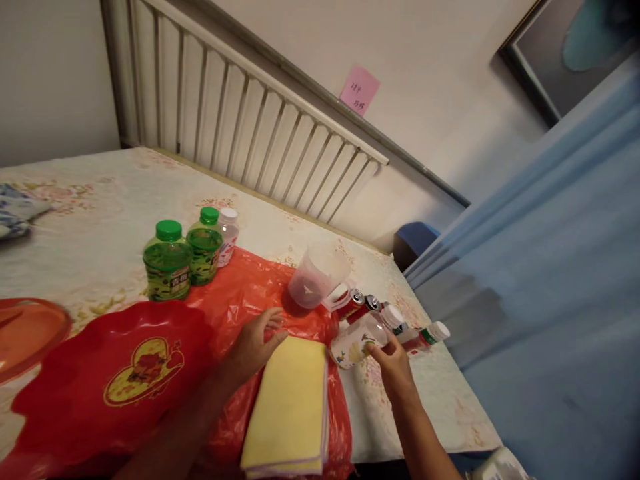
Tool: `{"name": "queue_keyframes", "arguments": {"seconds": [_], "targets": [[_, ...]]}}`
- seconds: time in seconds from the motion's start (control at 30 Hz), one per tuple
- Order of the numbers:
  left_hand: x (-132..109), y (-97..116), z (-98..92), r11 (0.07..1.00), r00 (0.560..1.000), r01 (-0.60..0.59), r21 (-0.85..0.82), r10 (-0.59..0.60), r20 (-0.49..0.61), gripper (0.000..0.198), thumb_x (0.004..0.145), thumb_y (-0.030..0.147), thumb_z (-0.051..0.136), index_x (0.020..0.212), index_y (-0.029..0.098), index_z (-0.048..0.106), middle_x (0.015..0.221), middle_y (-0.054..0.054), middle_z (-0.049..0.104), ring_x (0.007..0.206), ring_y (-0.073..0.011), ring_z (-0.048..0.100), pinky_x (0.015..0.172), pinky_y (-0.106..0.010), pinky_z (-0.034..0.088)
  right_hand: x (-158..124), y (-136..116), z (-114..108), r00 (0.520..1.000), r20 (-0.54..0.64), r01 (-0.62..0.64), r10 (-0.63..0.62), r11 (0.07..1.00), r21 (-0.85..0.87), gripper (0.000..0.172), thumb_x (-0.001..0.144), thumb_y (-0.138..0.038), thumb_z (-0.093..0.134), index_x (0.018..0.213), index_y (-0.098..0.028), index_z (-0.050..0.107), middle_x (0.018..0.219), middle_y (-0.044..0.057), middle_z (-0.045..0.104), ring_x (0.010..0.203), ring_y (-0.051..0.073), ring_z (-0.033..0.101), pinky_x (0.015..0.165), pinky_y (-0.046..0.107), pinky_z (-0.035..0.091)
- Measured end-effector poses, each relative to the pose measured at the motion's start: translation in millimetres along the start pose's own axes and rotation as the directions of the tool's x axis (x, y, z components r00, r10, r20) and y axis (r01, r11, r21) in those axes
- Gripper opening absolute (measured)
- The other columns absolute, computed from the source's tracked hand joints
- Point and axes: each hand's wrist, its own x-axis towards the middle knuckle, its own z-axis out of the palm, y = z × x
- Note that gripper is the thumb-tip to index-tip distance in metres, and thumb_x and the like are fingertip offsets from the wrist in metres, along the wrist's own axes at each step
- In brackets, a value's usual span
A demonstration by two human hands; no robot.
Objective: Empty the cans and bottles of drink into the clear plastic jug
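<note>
Radiator (255, 130), off-white, ribbed, stands along the far wall (300, 23). Note (361, 89), pink, handwritten, sits above it. Picture (553, 77), framed, hangs upper right. Curtain (545, 280), light blue, hangs right. Cloth (19, 210), blue-and-white, lies far left.

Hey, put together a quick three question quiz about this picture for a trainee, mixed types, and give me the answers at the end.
1. Multiple choice: what does the person's right hand hold?
A) a folded yellow cloth
B) a white-capped bottle
C) a red tray

2. Count: how many squat green bottles stand to the left of the clear jug in the picture?

3. True or false: the person's left hand is gripping the clear jug.

Key
1. B
2. Two
3. False; the left hand is open, and the clear jug stands apart from its fingers.
</note>
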Motion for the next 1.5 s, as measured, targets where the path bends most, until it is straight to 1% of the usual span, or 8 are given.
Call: {"name": "queue_keyframes", "arguments": {"seconds": [0.17, 0.37, 0.53, 0.87, 1.0, 1.17, 1.33, 1.5], "targets": [[1, -3, 0.7, 1.000, 1.000, 0.018, 0.012, -0.018, 0.006, 0.042, 0.082, 0.037, 0.059, 0.118, 0.016, 0.053, 0.106, -0.010, 0.070, 0.091, -0.0200, 0.068, 0.085, -0.038, 0.055, -3, 21, -28, 1.000, 0.003, -0.027, 0.027, 0.996, 0.085, 0.058, 0.057, -0.035, 0.079, 0.112, -0.018, 0.067, 0.101, 0.011, 0.074, 0.098, 0.030, 0.067, 0.088, 0.046, 0.050], [4, -9, 0.8, 0.992, 0.996, 0.074, 0.103, -0.069, -0.057, 0.040, 0.082, 0.039, 0.055, 0.116, 0.017, 0.055, 0.103, -0.009, 0.070, 0.088, -0.0206, 0.069, 0.083, -0.037, 0.055, -7, 27, -48, 0.999, 0.024, -0.037, 0.034, 0.994, 0.107, 0.053, 0.061, -0.035, 0.077, 0.110, -0.020, 0.068, 0.106, 0.010, 0.073, 0.101, 0.030, 0.066, 0.089, 0.045, 0.050], [4, -15, -2.9, 0.950, 0.982, 0.167, 0.263, -0.136, -0.134, 0.032, 0.083, 0.035, 0.048, 0.109, 0.018, 0.058, 0.096, -0.007, 0.071, 0.088, -0.0211, 0.069, 0.079, -0.033, 0.054, -9, 34, -57, 0.999, -0.049, -0.021, 0.020, 0.999, -0.029, 0.050, 0.062, -0.031, 0.079, 0.109, -0.018, 0.067, 0.102, 0.008, 0.073, 0.095, 0.028, 0.067, 0.087, 0.044, 0.051], [-32, -21, -8.1, 0.849, 0.989, 0.140, 0.509, -0.099, -0.107, 0.032, 0.090, 0.035, 0.038, 0.112, 0.019, 0.056, 0.110, -0.009, 0.069, 0.101, -0.0230, 0.067, 0.089, -0.035, 0.052, -14, 64, -82, 0.961, -0.275, -0.057, -0.011, 0.970, -0.238, 0.051, 0.059, -0.039, 0.077, 0.103, -0.016, 0.065, 0.096, 0.008, 0.073, 0.083, 0.026, 0.068, 0.076, 0.038, 0.054], [-59, -18, -12.5, 0.753, 0.985, 0.159, 0.639, -0.074, -0.157, 0.036, 0.091, 0.037, 0.035, 0.115, 0.018, 0.054, 0.112, -0.011, 0.069, 0.100, -0.0254, 0.067, 0.088, -0.038, 0.052, -16, 73, -87, 0.941, -0.337, -0.062, -0.031, 0.963, -0.261, 0.058, 0.058, -0.042, 0.076, 0.107, -0.014, 0.063, 0.099, 0.011, 0.072, 0.081, 0.025, 0.067, 0.074, 0.037, 0.054], [-85, -23, -12.3, 0.649, 0.997, 0.051, 0.759, 0.013, -0.078, 0.032, 0.093, 0.033, 0.034, 0.112, 0.018, 0.056, 0.112, -0.011, 0.067, 0.104, -0.0249, 0.064, 0.093, -0.039, 0.048, -19, 81, -93, 0.920, -0.383, -0.058, -0.087, 0.935, -0.350, 0.063, 0.059, -0.045, 0.073, 0.112, -0.012, 0.062, 0.103, 0.013, 0.070, 0.077, 0.024, 0.065, 0.073, 0.037, 0.053], [-87, -27, -8.9, 0.545, 1.000, 0.014, 0.838, 0.008, -0.022, 0.033, 0.093, 0.031, 0.032, 0.110, 0.016, 0.056, 0.112, -0.011, 0.065, 0.101, -0.0245, 0.063, 0.089, -0.036, 0.047, -21, 92, -89, 0.905, -0.410, -0.040, -0.112, 0.938, -0.345, 0.068, 0.061, -0.047, 0.069, 0.117, -0.011, 0.059, 0.111, 0.017, 0.068, 0.089, 0.026, 0.065, 0.077, 0.036, 0.052], [-86, -20, -8.4, 0.504, 0.999, 0.043, 0.862, -0.046, -0.023, 0.033, 0.094, 0.031, 0.029, 0.109, 0.018, 0.055, 0.111, -0.010, 0.064, 0.100, -0.0231, 0.062, 0.087, -0.034, 0.046, -30, 112, -75, 0.898, -0.426, -0.062, -0.109, 0.928, -0.368, 0.052, 0.061, -0.047, 0.071, 0.103, -0.016, 0.064, 0.095, 0.012, 0.072, 0.085, 0.027, 0.066, 0.071, 0.033, 0.050]]}}
